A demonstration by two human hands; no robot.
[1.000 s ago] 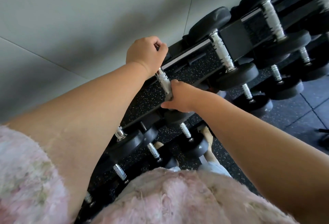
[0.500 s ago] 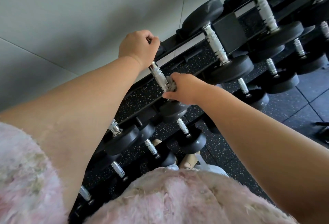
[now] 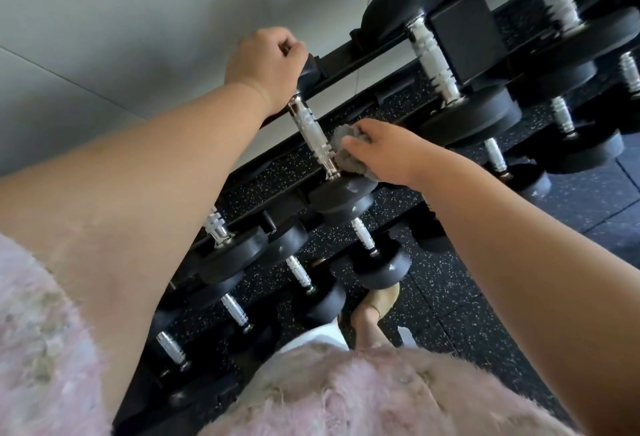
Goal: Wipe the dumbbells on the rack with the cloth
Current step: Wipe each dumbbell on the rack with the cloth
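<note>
Now my right hand (image 3: 384, 155) has slid the cloth (image 3: 346, 153) off the handle (image 3: 313, 135) to its side, down by the near weight. It grips the cloth tight. My left hand (image 3: 266, 68) clasps the dumbbell's far end on the rack (image 3: 464, 25). Handle looks done; the weights come next, I think.

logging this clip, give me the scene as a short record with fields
setting: dumbbell rack by a grey wall, speckled black floor
left hand: grips the far head of a top-row dumbbell
right hand: holds a grey cloth beside the lower end of that dumbbell's handle
other dumbbells: more on the top row to the right and on the lower rows
clothing: fluffy pink top
</note>
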